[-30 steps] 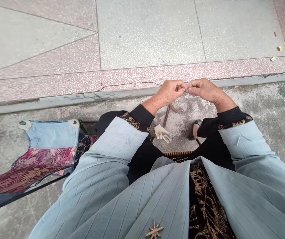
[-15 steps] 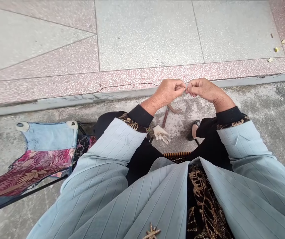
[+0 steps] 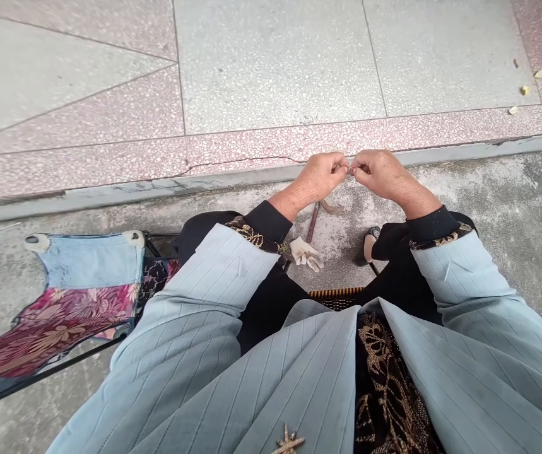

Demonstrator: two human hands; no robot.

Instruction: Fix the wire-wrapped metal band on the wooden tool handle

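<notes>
My left hand (image 3: 326, 174) and my right hand (image 3: 380, 173) meet fingertip to fingertip in front of me, above the ground by the raised step. Each is closed in a pinch of thumb and forefinger. Something tiny sits between the fingertips, too small to name. On the concrete below my left hand lies a sickle, its dark wooden handle (image 3: 313, 222) toward me and its curved brown blade (image 3: 331, 207) partly behind the hand. A pair of soiled white work gloves (image 3: 306, 253) rests close to the handle.
To the left stands a folding chair (image 3: 93, 261) with pale blue and red floral cloth. A low step edge (image 3: 214, 181) runs across, with terrazzo tiles (image 3: 275, 63) beyond. Fallen leaves (image 3: 525, 90) lie at the far right. My shoe (image 3: 368, 246) is on the concrete.
My right hand has turned so its back shows more, with its fingers pointing left. The fingertips of both hands remain together, shifted slightly left.
</notes>
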